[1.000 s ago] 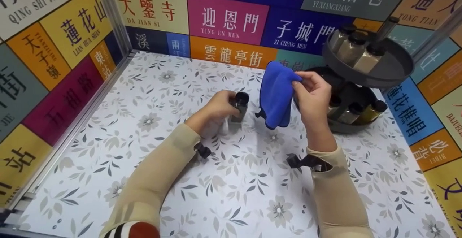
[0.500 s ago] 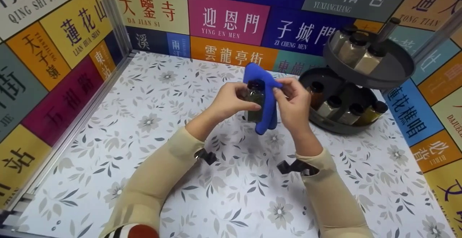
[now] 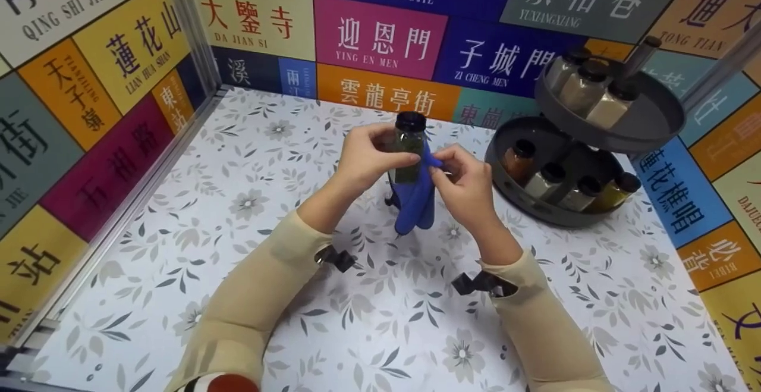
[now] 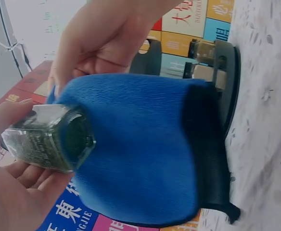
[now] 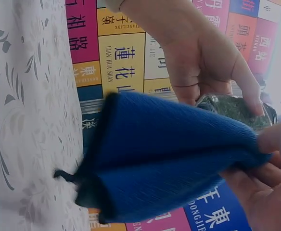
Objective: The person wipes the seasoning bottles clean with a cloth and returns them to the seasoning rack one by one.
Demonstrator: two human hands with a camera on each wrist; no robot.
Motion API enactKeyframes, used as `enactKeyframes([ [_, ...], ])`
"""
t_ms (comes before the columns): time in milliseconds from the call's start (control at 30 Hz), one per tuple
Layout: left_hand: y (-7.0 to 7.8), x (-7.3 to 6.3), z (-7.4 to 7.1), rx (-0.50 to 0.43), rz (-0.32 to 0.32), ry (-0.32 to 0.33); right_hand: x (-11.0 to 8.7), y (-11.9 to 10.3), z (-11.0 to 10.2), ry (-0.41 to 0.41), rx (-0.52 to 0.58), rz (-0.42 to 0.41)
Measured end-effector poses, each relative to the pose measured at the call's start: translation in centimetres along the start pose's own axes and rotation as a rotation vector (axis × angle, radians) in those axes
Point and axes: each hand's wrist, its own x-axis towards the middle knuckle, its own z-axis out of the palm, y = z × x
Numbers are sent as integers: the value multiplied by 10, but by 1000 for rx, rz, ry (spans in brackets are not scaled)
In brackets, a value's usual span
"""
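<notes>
In the head view my left hand [image 3: 364, 160] grips a small glass spice jar [image 3: 409, 142] with a black lid, held upright over the table. Green dried herbs fill it. My right hand [image 3: 467, 187] pinches a folded blue cloth [image 3: 411, 207] by one corner, its dark-edged folds hanging below. The cloth overlaps the jar's right side and hangs beneath it. In the left wrist view the jar's base [image 4: 78, 137] lies right at the cloth's face [image 4: 140, 149]. The right wrist view has the cloth [image 5: 155, 149] partly covering the jar [image 5: 234, 108].
To the right stands a two-tier dark grey rotating rack, its upper tray [image 3: 660, 103] and lower tray [image 3: 505, 187] bearing several black-lidded spice jars. A floral-patterned tabletop [image 3: 368, 326] lies below. Colourful sign-printed panels [image 3: 380, 32] wall in the back and sides.
My left hand has lifted the jar from near the tabletop, up and slightly right. My right hand has carried the cloth left and down, away from the rack and against the jar.
</notes>
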Motion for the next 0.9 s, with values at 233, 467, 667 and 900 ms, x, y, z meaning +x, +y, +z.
enactKeyframes([
  [233,-2,-3,8,-4,49,-42,3,-2,-13,-63,115,195],
  [467,-13,-5,28,130,65,-146,8,-10,-24,215,470,255],
  [667,-18,-3,24,96,53,-108,8,-8,-16,252,341,77],
  [900,-14,-1,12,6,8,-17,5,-2,-2,147,217,98],
])
